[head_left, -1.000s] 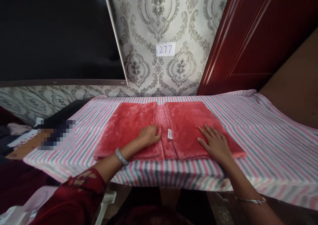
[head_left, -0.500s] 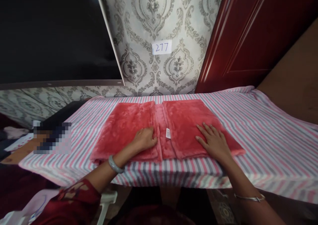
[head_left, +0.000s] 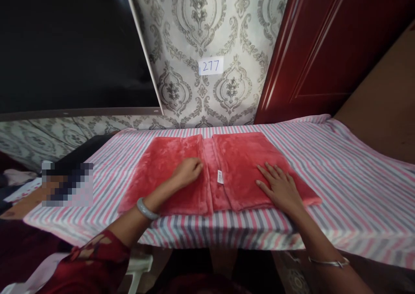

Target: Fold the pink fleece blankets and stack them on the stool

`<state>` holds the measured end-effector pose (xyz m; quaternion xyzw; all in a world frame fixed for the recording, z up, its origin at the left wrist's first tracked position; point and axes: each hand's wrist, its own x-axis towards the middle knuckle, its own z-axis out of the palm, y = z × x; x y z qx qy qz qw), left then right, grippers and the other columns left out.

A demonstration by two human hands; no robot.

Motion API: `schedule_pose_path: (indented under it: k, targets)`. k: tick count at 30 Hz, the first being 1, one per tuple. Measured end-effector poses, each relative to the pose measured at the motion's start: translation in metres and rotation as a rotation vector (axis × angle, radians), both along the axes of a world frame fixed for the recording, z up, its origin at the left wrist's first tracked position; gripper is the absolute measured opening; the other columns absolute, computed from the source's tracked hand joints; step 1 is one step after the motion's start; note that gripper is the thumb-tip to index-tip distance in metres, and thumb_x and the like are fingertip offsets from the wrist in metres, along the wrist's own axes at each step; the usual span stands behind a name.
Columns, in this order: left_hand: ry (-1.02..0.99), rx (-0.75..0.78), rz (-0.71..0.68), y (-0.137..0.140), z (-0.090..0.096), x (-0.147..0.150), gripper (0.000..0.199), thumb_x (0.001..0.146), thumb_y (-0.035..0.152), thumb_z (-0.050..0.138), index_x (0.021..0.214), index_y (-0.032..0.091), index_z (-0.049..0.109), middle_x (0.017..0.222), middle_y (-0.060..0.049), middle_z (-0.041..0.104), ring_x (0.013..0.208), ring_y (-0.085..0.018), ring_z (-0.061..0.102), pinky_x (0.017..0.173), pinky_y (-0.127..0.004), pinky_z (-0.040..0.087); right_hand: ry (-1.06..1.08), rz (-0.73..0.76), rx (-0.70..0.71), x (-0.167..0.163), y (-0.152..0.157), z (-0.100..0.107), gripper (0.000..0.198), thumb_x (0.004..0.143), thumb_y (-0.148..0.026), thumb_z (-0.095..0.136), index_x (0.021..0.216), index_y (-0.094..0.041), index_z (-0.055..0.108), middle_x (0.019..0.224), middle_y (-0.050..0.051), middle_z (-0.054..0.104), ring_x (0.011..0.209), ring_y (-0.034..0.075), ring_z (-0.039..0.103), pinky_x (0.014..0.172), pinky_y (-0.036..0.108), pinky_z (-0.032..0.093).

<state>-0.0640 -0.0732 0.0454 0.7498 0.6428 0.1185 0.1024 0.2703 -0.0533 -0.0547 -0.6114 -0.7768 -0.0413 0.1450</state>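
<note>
A red plush blanket lies on the striped cloth, its left and right sides folded in toward the middle. Between the two folded edges runs a narrow strip of lighter pink, with a small white tag near it. Over the left panel, close to its inner edge, is my left hand, its fingers curled in; I see no fabric pulled up by it. My right hand rests flat on the right panel with the fingers spread, near its outer edge.
Pink, grey and white striped cloth covers the table. Behind stand a large dark screen, a patterned wall with a paper marked 277, and a dark red door panel. A blurred-out patch covers items at the left.
My left hand has shifted slightly up and left, off the inner edge of the left panel, with its fingers more curled. My right hand stays in place on the blanket.
</note>
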Motion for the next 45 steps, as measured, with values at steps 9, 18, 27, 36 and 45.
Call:
schedule_pose_path:
  k: [9,18,27,36,45]
  targets:
    - [0.204,0.006,0.205,0.036,-0.034,0.014,0.075,0.094,0.058,0.042,0.156,0.018,0.030,0.165,-0.020,0.021,0.151,-0.043,0.014,0.116,-0.065,0.013,-0.007,-0.006,0.009,-0.001,0.000,0.000,0.058,0.097,-0.056,0.034,0.149,-0.033,0.045,0.159,0.002,0.040,0.146,0.031,0.034,0.113,0.057,0.032]
    - [0.238,0.073,0.178,0.033,-0.050,0.015,0.076,0.093,0.065,0.036,0.157,0.023,0.030,0.165,-0.017,0.022,0.151,-0.042,0.016,0.117,-0.065,0.013,-0.045,-0.017,-0.004,-0.004,0.000,0.002,0.056,0.098,-0.053,0.037,0.150,-0.032,0.045,0.159,0.004,0.038,0.146,0.031,0.033,0.115,0.056,0.031]
    - [0.119,-0.080,-0.029,-0.011,-0.039,0.024,0.085,0.093,0.060,0.040,0.157,0.009,0.021,0.164,-0.023,0.017,0.153,-0.036,0.013,0.120,-0.057,0.017,-0.034,-0.025,-0.183,-0.010,0.003,0.026,0.056,0.100,-0.051,0.037,0.152,-0.031,0.041,0.162,0.006,0.031,0.149,0.032,0.029,0.114,0.060,0.030]
    - [0.123,0.136,-0.103,-0.065,-0.069,0.052,0.065,0.093,0.046,0.048,0.146,0.008,0.044,0.159,-0.027,0.030,0.149,-0.041,0.023,0.117,-0.060,0.024,-0.015,0.192,-0.105,-0.088,-0.016,0.027,0.059,0.100,-0.051,0.040,0.154,-0.028,0.038,0.164,0.008,0.026,0.151,0.035,0.022,0.118,0.061,0.019]
    - [-0.056,0.158,-0.272,-0.114,-0.069,0.044,0.063,0.088,0.035,0.061,0.146,0.016,0.047,0.159,-0.021,0.035,0.150,-0.037,0.025,0.118,-0.059,0.029,0.050,0.211,-0.097,-0.081,-0.013,0.019,0.056,0.099,-0.048,0.043,0.151,-0.027,0.043,0.161,0.009,0.032,0.149,0.034,0.026,0.116,0.063,0.023]
